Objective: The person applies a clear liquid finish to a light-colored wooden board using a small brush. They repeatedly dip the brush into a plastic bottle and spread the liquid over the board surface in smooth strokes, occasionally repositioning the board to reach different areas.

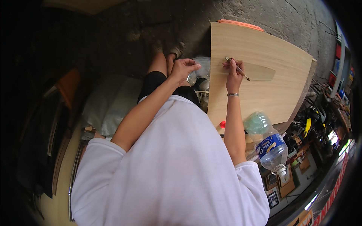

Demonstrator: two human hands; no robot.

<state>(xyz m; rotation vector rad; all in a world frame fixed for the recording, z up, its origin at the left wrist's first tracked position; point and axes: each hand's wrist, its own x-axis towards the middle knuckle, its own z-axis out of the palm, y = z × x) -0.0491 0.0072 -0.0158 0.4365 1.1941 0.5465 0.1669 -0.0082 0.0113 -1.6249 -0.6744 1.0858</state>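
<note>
My right hand (pixel 234 71) is closed round a glass cutter (pixel 241 71), a slim stick with a metal head and a small ball at its other end. It is held slantwise over a pale wooden board (pixel 260 101). Beside that hand, a see-through greyish strip (pixel 262 73), apparently glass, lies flat on the board. Left of the board's edge, my left hand (pixel 184 70) is raised with thumb and forefinger pinched together. Whether anything is between those fingertips is hard to see. A clear plastic container (pixel 203 67) appears right by them, partly behind the fingers.
Close to my right forearm are a greenish plastic bottle (pixel 258 122), a clear bottle with a blue label (pixel 272 150) and a red cap (pixel 223 124). A white basket (pixel 203 100) stands below the board's left edge. Framed pictures and cluttered shelves fill the right side.
</note>
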